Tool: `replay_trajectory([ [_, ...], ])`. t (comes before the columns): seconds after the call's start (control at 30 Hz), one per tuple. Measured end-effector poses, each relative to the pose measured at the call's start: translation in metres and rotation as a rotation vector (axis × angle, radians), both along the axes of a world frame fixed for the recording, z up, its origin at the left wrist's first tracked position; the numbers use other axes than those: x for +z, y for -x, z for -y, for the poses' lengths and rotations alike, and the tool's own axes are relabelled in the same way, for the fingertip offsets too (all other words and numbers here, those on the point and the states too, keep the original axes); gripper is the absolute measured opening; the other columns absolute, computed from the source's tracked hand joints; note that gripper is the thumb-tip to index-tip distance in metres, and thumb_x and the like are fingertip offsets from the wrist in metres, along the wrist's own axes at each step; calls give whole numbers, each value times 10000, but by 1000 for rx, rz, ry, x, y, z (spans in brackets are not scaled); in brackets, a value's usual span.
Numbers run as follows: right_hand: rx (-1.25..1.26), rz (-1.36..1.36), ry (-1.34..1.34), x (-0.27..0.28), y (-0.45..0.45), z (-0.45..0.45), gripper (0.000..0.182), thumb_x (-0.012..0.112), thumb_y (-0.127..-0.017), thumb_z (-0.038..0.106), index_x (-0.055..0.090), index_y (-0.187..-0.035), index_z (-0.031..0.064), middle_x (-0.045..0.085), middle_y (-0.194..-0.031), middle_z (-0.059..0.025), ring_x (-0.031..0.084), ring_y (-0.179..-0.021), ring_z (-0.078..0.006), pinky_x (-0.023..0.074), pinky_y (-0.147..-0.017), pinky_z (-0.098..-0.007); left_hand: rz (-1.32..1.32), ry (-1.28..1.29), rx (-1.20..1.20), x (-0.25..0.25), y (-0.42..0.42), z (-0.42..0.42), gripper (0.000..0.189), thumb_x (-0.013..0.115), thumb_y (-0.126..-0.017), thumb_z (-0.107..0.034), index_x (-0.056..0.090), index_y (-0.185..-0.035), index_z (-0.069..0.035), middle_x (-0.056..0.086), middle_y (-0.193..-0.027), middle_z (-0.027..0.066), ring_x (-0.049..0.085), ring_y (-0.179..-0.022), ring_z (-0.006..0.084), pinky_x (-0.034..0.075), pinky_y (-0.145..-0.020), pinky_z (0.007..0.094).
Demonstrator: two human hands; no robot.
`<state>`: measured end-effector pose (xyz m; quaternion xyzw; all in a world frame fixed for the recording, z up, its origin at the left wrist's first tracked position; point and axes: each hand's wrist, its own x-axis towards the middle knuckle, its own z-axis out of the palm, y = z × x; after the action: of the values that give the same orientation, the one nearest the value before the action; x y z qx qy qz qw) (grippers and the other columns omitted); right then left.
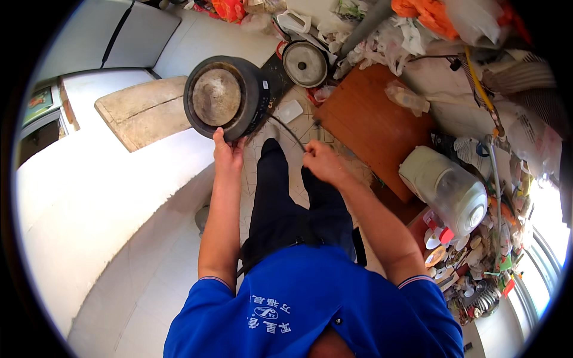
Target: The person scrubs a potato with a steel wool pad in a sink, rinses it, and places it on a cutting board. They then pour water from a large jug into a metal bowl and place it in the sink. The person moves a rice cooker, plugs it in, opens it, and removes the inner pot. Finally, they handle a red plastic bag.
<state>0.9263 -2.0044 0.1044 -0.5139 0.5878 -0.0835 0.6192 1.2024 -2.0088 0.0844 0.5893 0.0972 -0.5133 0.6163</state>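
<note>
A round dark electric stove [258, 96] with a worn, stained pale disc [216, 97] on its face is held tilted at the edge of the white counter. My left hand [229, 151] grips its near rim, thumb on the face and fingers underneath. A black power cord [288, 129] runs from the stove's side. The cord's other visible end goes into my right hand [323, 160], which is closed around it in front of my legs. What the cord does beyond that fist is hidden.
A worn wooden board [147, 112] lies on the white counter [112, 179] at left. Ahead stands a lidded pan [305, 64], near a white plastic tray [290, 111] on the floor. To the right are a brown wooden panel [367, 121], a clear-topped container [443, 188] and plastic bags [376, 53].
</note>
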Motion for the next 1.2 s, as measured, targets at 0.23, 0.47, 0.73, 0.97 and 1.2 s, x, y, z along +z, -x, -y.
replay_trajectory([
  [0.23,292,-113,-13,-26,-71,35,240,599,-801,173,632,-973,9,672,-856,-180,655,-846,-335,478,-797,-464,192,-200,-158,-137,-43,51,361,658,-907,-299,598,-1057,24,656,-933,72,642,-757,186,540,-646,303],
  [0.47,659,-388,852,-145,-158,153,64,617,-794,130,677,-780,113,638,-827,-84,562,-953,-265,361,-921,-439,696,-435,-771,-269,-101,83,536,758,-792,-274,575,-1118,110,671,-999,150,650,-856,189,527,-731,313],
  [0.73,776,-374,1097,-311,-204,235,84,624,-747,149,672,-811,124,622,-878,-68,559,-977,-253,335,-1027,-455,538,-342,-1072,-354,-139,121,605,742,-796,-294,542,-1206,103,673,-1047,174,648,-931,197,521,-811,310],
  [0.97,633,-438,1169,-388,-245,266,206,615,-770,166,667,-964,118,592,-1094,-109,505,-1109,-286,342,-1028,-447,121,-399,-824,-442,-154,128,675,726,-824,-297,464,-1306,95,641,-1087,151,638,-916,202,516,-801,338],
  [1.2,58,-344,715,-404,-251,185,490,616,-753,3,578,-1242,29,508,-1299,-185,435,-1224,-388,367,-1013,-510,83,-330,-580,-553,-161,146,330,653,-890,-246,575,-1125,-27,660,-998,70,662,-878,193,562,-727,348],
])
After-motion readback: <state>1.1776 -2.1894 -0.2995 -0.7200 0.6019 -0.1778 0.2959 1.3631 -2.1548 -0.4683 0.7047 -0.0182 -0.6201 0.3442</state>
